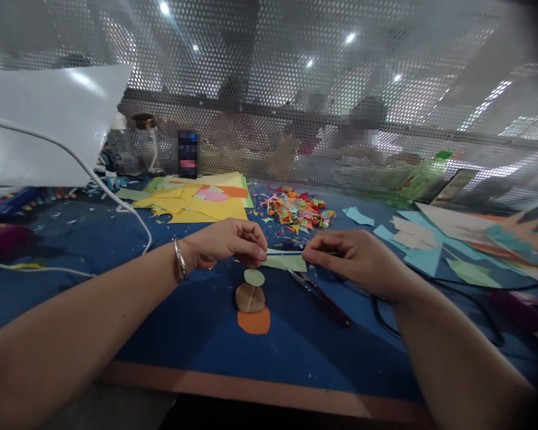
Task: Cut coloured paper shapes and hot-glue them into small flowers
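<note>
Blue bench, left hand at 9 o'clock, right hand at 3, scissors at 5, thin blue strip sits dial centre pinched between both hands, green paper disc at 8.

Beyond the brown disc, the thin strip is blue, the paper circle pale green. Orange paper lies before it.
</note>
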Available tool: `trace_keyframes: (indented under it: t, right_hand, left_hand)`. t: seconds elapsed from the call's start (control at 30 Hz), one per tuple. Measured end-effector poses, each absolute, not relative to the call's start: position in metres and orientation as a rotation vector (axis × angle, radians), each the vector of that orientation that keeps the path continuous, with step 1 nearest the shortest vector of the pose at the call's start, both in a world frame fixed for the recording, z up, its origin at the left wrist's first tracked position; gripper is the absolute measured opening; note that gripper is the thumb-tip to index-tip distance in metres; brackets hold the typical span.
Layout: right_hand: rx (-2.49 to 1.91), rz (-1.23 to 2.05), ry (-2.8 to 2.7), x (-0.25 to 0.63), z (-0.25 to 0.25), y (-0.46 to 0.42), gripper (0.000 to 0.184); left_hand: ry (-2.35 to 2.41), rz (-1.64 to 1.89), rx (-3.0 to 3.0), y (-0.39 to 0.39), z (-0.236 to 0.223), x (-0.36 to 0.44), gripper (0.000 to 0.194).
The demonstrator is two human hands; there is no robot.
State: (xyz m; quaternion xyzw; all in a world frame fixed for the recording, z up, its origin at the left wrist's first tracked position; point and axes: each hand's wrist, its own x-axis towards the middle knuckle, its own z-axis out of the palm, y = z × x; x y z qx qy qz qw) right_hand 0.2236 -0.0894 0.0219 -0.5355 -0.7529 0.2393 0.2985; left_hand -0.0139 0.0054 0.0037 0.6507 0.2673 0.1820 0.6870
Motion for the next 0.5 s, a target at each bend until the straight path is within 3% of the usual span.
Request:
trace_keyframes:
  t: [0.5]
  right_hand:
    - [-1.458,0.627,-2.016,0.2266,0.0215,-0.0901,0.042]
  left_hand:
    - [0.611,0.337,1.379,0.0055,0.003,-0.0106,0.011]
